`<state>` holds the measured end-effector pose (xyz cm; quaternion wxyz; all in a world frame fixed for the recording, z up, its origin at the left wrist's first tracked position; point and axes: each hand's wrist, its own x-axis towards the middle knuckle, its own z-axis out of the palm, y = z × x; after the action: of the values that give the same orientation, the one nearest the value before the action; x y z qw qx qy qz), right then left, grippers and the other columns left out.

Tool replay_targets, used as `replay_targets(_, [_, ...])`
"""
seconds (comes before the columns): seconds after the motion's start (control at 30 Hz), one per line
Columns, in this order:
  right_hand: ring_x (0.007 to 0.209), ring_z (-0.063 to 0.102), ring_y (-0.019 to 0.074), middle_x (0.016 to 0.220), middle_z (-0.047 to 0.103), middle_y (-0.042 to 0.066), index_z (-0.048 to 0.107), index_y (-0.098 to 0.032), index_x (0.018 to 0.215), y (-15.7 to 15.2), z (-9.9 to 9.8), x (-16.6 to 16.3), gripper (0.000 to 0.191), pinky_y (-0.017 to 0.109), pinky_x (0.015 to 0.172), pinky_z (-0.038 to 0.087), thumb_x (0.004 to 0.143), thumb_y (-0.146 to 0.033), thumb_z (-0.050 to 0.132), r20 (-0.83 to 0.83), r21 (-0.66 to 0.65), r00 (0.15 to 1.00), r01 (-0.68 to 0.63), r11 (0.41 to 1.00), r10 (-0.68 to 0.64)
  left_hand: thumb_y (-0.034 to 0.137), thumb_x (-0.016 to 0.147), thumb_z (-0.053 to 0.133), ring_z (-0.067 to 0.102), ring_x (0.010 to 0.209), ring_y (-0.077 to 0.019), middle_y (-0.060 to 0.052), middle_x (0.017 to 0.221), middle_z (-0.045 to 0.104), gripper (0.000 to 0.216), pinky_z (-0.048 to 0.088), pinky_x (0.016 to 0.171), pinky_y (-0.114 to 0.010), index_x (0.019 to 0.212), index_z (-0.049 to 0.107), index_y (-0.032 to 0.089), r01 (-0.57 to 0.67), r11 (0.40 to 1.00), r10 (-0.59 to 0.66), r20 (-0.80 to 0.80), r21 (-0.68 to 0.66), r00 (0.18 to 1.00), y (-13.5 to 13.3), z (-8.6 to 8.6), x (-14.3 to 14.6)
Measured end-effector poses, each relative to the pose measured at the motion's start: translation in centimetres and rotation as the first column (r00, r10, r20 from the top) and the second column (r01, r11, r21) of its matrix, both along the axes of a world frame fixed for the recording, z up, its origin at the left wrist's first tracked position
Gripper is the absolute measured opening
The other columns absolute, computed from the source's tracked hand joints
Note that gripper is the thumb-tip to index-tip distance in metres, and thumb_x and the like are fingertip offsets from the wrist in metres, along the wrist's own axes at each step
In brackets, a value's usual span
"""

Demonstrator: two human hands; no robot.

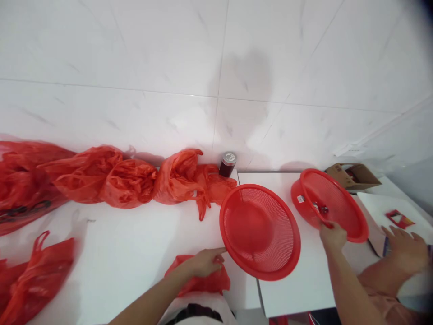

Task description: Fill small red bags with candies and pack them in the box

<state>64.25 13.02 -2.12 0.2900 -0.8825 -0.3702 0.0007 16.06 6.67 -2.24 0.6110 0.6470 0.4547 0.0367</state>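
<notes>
My left hand rests on a crumpled red plastic bag at the table's near edge. Its fingers are curled into the bag and the index finger reaches the rim of a red mesh colander. The colander stands tilted, its hollow facing me. My right hand is closed on the near rim of a red basin, which is also tilted up on the white table. Something small and dark lies inside the basin.
Several stuffed red plastic bags line the white tiled wall, with more bags at the left. A dark jar stands by the wall. At the right are a cardboard box and another person's hand on a white box.
</notes>
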Motion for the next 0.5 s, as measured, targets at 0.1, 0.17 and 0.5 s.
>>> replay_targets(0.1, [0.089, 0.061, 0.0380, 0.086, 0.067, 0.021, 0.070, -0.013, 0.087, -2.6, 1.5, 0.0, 0.045, 0.050, 0.077, 0.048, 0.068, -0.050, 0.056, 0.013, 0.007, 0.999, 0.035, 0.999, -0.035, 0.013, 0.069, 0.057, 0.052, 0.126, -0.0281, -0.007, 0.142, 0.054, 0.076, 0.038, 0.105, -0.040, 0.143, 0.046, 0.029, 0.000, 0.999, -0.001, 0.034, 0.036, 0.999, 1.3, -0.6, 3.9])
replay_targets(0.17, [0.097, 0.060, 0.0376, 0.094, 0.066, 0.020, 0.070, -0.013, 0.090, -4.7, 3.3, -1.0, 0.047, 0.051, 0.084, 0.047, 0.068, -0.052, 0.055, 0.055, 0.044, 0.998, 0.005, 0.999, -0.007, 0.012, 0.069, 0.057, 0.053, 0.124, -0.0286, -0.008, 0.145, 0.051, 0.080, 0.039, 0.104, -0.041, 0.146, 0.040, 0.029, -0.018, 0.998, 0.015, 0.052, 0.056, 0.999, 2.4, -0.6, 6.1])
replay_targets(0.5, [0.102, 0.062, 0.0331, 0.102, 0.066, 0.009, 0.070, -0.029, 0.083, -16.8, 10.0, -16.0, 0.019, 0.046, 0.086, 0.052, 0.068, -0.035, 0.061, -0.307, 0.172, 0.820, -0.452, 0.875, 0.483, 0.039, 0.088, 0.040, 0.065, 0.090, -0.0258, -0.009, 0.093, 0.073, 0.035, 0.049, 0.085, -0.037, 0.092, 0.068, 0.017, -0.482, 0.859, 0.477, 0.072, 0.172, 0.876, 1.8, 2.2, 0.5])
